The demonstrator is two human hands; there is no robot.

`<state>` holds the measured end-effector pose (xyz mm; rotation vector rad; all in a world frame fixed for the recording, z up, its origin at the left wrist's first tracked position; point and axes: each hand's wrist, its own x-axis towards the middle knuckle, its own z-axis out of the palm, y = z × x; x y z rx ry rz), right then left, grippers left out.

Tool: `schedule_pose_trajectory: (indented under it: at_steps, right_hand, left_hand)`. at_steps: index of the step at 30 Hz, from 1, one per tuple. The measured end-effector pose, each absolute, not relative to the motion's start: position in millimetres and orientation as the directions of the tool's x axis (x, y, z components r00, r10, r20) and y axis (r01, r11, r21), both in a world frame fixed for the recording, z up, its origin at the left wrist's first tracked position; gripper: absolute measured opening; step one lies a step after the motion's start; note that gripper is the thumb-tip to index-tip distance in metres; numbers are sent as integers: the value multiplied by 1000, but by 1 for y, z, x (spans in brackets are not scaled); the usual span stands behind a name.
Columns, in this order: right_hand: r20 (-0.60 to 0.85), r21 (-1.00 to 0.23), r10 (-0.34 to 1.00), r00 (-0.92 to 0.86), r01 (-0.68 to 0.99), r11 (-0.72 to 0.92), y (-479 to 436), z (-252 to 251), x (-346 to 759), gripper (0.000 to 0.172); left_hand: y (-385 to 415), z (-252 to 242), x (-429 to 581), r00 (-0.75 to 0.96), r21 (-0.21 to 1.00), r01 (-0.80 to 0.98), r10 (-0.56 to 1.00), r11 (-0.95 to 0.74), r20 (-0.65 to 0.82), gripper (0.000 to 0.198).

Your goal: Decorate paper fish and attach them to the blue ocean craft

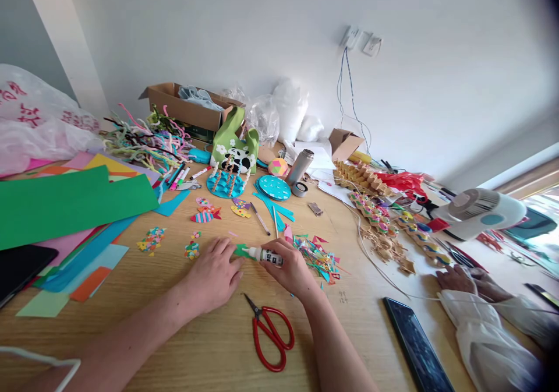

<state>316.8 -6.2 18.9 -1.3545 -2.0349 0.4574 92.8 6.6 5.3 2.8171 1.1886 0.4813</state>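
Observation:
My right hand point(288, 264) is closed around a small white glue bottle point(269, 257), tilted so its nozzle points left. The nozzle tip is at a small green paper piece point(240, 250) on the table. My left hand point(216, 275) lies palm down at the left edge of that piece, fingers resting on the table and the paper, thumb apart. Whether the fingertips pin the paper is partly hidden. Red-handled scissors point(271, 332) lie below, between my forearms. Decorated paper fish point(205, 215) and small clusters of paper bits point(192, 249) lie just beyond my left hand.
Paper scraps point(317, 256) are heaped right of my right hand. Green card sheets point(78, 205) cover the left. A steel flask point(300, 168) and blue egg-carton craft point(225, 182) stand behind. A phone point(417, 345) and another person's hands point(471, 281) are at right.

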Motion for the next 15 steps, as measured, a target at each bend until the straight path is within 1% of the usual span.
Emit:
schedule_pose_trajectory:
  at_steps: [6, 15]
  right_hand:
    - [325, -548, 906, -272, 727, 415, -7, 18, 316, 23]
    - [318, -536, 901, -296, 728, 428, -8, 19, 315, 25]
  left_hand:
    - [6, 4, 93, 660, 156, 691, 704, -706, 260, 31]
    - [6, 5, 92, 661, 162, 684, 698, -711, 275, 30]
